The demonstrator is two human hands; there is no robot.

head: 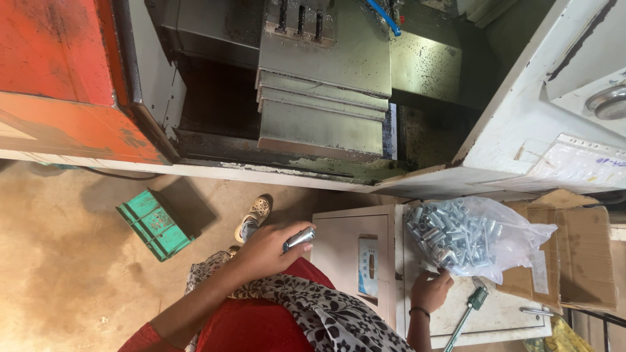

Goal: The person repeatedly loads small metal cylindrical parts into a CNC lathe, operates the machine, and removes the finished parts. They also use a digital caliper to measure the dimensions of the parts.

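Your left hand [264, 251] at lower centre clasps a short metal cylinder [299, 238], its long axis pointing up-right toward the machine opening. Your right hand [430, 290] (fingers seemingly curled, hard to tell) rests on the tabletop [502, 313], touching the bag of metal sleeves [466, 238].

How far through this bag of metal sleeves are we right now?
Done: no separate pile of finished pieces shows, so I cannot count any. In hand: the left hand holds one metal sleeve near the open machine; the right hand rests at the plastic bag on the white cabinet. Left: the bag looks heaped with sleeves, so most seems ahead.
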